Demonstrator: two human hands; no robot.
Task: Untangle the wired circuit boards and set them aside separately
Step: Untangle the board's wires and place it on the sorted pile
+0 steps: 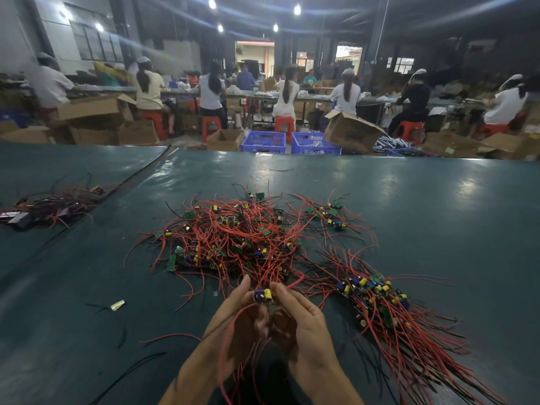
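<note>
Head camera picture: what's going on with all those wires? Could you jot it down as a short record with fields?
held item: circuit board, yellow and dark parts on it, red wires trailing
left hand: pinches the board's left side
right hand: pinches its right side
unsorted: tangled pile just beyond the hands
set aside: bundle with wires aligned, at the right
surface: green table

Left hand (233, 312) and right hand (302, 315), both bare. Each continues into a bare forearm cut off by the near edge: left forearm (191, 375) near centre-left, right forearm (331, 381) near centre-right. Nails too blurred to describe.
</note>
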